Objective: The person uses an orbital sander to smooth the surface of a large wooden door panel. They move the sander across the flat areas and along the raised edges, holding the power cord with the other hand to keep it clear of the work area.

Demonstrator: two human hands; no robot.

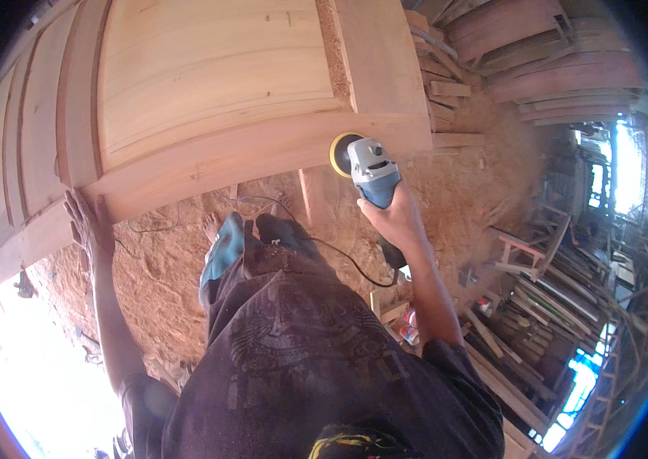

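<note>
We find a panelled wooden door [213, 65] lying across the top of the view, its near rail [232, 155] facing the worker. We judge the step in hand to be sanding that rail. The next move, in our opinion, calls for setting the disc [344, 155] evenly to the wood and guiding it along the rail, with the cord [348, 258] kept clear.

The right hand [394, 213] has its fingers closed around the blue rear body of the sander [377, 174]. The disc lies ahead of those fingers, overlapping the rail's near edge towards the door's right corner; whether it touches the wood or is spinning, we cannot tell.

The left hand [91, 223] holds nothing. Its fingers are extended and slightly parted, their tips over the rail's near edge, well to the left of the sander; the hand appears to rest against the wood, though we cannot confirm how firmly. The door thus lies directly ahead of both hands. We note shavings in the groove [333, 53] beside the right-hand panel, and brown dust across the floor [144, 294].
</note>
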